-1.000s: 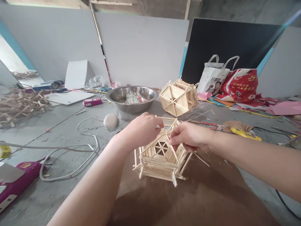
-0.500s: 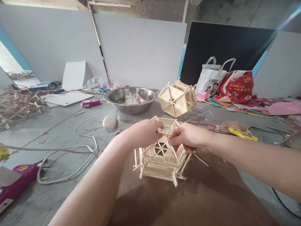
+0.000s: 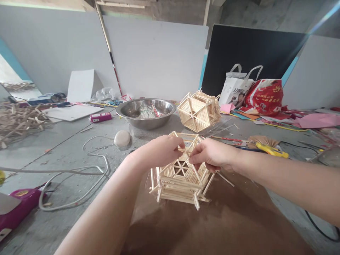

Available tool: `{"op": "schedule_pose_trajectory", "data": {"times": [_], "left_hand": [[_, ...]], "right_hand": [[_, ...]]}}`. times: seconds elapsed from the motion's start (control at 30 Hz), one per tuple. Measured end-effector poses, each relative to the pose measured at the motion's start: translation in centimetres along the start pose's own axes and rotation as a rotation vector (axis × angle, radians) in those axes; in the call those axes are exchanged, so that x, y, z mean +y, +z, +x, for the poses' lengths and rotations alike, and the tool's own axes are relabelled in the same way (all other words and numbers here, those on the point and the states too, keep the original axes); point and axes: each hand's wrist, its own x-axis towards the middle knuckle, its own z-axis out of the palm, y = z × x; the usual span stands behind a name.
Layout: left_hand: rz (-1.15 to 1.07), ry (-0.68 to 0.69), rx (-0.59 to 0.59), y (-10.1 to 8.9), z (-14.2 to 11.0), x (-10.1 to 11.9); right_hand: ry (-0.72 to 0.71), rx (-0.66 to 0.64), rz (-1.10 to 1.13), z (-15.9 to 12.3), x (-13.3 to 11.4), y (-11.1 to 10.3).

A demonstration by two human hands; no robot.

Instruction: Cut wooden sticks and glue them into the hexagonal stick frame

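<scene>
A six-sided frame of thin wooden sticks (image 3: pixel 180 191) stands on the brown board (image 3: pixel 212 226) in front of me, with spokes meeting at its centre. My left hand (image 3: pixel 168 147) reaches over its left side, fingers pinched at the sticks near the hub; the fingertips partly hide what they hold. Opposite it, my right hand (image 3: pixel 205 154) pinches a thin stick (image 3: pixel 196 173) that slants from the hub toward the frame's near right edge. Behind both hands, a second stick structure (image 3: pixel 195 115) rests tilted on the floor, its spoked face toward me.
A steel basin (image 3: pixel 146 122) with wrapped bundles stands behind. A purple tool (image 3: pixel 23 203), a grey cable (image 3: pixel 106 159) and a round white object (image 3: pixel 122 138) lie left. Loose sticks (image 3: pixel 21 120) are heaped far left. At right are a yellow-handled tool (image 3: pixel 272 149) and bags (image 3: pixel 267 97).
The view has shifted slightly, so the surroundings sit a little farther left. Both hands keep almost the same pose at the frame's centre.
</scene>
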Motion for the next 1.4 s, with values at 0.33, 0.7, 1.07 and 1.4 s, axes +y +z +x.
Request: {"op": "schedule_pose_trajectory", "data": {"times": [0.33, 0.7, 1.07, 1.4], "left_hand": [[0.009, 0.02, -0.034, -0.4, 0.0, 0.3], [0.026, 0.06, -0.021, -0.1, 0.0, 0.0], [0.05, 0.001, 0.008, 0.0, -0.1, -0.1], [0.012, -0.081, 0.337, -2.7, -2.3, 3.4]], "right_hand": [[-0.013, 0.008, 0.0, -0.1, -0.1, 0.0], [0.01, 0.001, 0.039, -0.1, -0.1, 0.0], [-0.006, 0.047, 0.087, -0.3, -0.5, 0.0], [-0.074, 0.437, -0.041, -3.5, 7.7, -5.9]]}}
